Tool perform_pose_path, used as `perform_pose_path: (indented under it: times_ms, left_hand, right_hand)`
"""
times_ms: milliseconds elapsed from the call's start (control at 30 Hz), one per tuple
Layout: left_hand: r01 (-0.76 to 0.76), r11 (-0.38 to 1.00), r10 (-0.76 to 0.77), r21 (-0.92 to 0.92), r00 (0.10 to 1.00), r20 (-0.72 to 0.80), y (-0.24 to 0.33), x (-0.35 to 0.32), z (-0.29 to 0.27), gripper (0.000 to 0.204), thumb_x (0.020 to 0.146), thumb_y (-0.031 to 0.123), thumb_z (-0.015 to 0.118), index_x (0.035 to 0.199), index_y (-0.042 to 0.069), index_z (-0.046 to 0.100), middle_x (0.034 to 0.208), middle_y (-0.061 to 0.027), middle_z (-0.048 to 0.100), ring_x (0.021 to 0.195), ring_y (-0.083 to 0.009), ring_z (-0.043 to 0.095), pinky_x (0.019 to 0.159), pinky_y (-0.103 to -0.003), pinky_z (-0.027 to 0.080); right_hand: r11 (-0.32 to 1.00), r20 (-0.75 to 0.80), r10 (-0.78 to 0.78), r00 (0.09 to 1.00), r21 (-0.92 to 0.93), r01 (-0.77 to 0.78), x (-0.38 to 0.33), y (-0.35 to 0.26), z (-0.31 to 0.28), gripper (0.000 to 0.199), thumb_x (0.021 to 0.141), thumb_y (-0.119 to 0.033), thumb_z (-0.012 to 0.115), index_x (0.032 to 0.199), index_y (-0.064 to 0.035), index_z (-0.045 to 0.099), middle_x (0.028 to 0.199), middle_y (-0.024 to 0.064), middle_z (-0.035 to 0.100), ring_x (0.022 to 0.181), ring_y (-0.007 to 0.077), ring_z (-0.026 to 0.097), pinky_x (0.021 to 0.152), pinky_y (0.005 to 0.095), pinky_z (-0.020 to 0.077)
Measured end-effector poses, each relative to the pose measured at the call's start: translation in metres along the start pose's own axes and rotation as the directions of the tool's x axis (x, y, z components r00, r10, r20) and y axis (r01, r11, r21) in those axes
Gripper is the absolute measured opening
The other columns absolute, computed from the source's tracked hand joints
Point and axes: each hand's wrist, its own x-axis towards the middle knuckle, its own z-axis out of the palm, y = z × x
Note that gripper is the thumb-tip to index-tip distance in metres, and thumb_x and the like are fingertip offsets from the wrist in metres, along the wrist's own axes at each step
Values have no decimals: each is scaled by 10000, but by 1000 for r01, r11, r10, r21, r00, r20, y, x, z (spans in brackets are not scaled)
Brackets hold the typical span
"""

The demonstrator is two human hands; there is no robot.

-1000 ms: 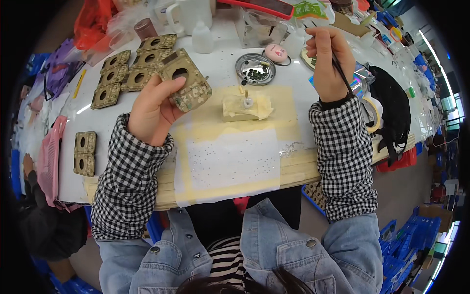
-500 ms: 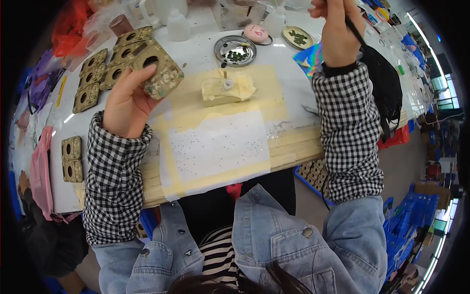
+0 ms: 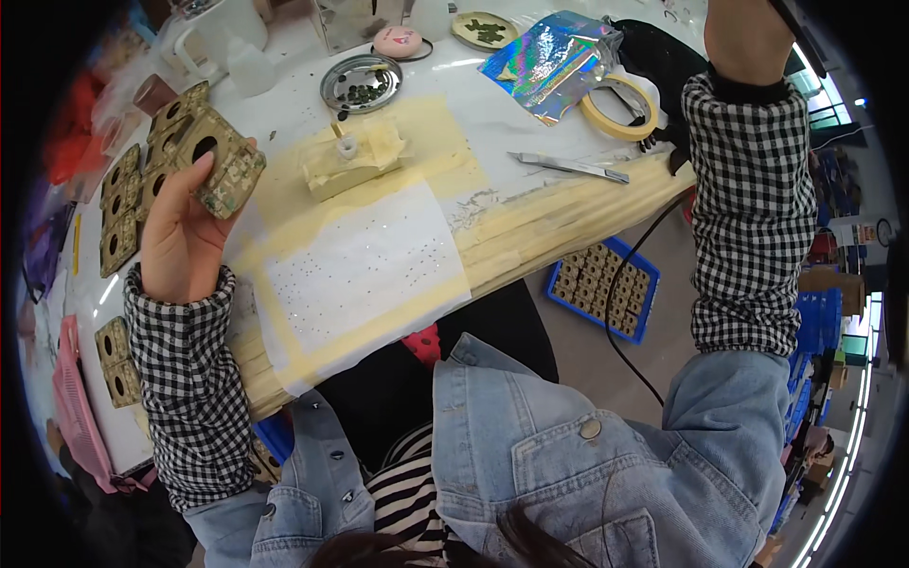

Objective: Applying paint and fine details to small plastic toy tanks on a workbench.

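In my left hand [image 3: 183, 237] is a camouflage-patterned rectangular casing [image 3: 233, 172] with a round dark hole, held tilted, thumb at the hole. Several similar camouflage casings [image 3: 120, 210] lie in rows beside and behind it. My right hand [image 3: 748, 43] is raised at the upper right edge, its fingers cut off by the frame. Beside it shows part of a dark, slim thing [image 3: 801, 36], too little to name. Between the hands, a tape-covered block [image 3: 355, 166] with a small white cup stands on the table, behind a white sheet [image 3: 365, 270] dotted with tiny specks.
A round metal dish [image 3: 333, 96] with dark green bits stands behind the block. To the right lie a craft knife [image 3: 568, 167], a tape roll [image 3: 619, 129] and an iridescent pouch [image 3: 549, 66]. A blue tray [image 3: 647, 325] of casings is below the table edge, crossed by a black cable [image 3: 615, 284].
The view has turned to the right. My right hand has gone up and rightward, partly out of frame, uncovering the tape roll and knife. My left hand still holds the casing.
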Motion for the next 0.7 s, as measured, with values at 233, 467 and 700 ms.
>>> perform_pose_path:
  times_ms: [233,467,700]
  left_hand:
    - [-12,998,5,-63,993,-114,6,-8,19,400,908,101,489,1276,-21,386,1172,-186,577,1107,-281,569,957,-368,477]
    - [21,986,-30,-165,998,-57,17,-9,19,414,910,86,479,1295,-1,356,1207,-128,540,1090,-226,577,937,-370,492]
    - [39,983,-48,-180,998,-43,17,-10,17,400,931,102,470,1300,8,348,1209,-118,539,1079,-198,581,926,-350,497]
  right_hand:
    - [977,139,87,986,180,-111,-8,-16,47,281,985,-191,437,932,39,590,734,40,557,688,90,526,710,259,467]
    - [940,412,66,909,279,-195,-46,-48,126,96,881,-82,589,836,1,573,758,49,572,661,114,517,624,236,421]
    - [983,502,1,865,157,-92,-64,-39,129,90,805,-22,652,834,-7,568,738,75,522,638,173,505,578,269,399]
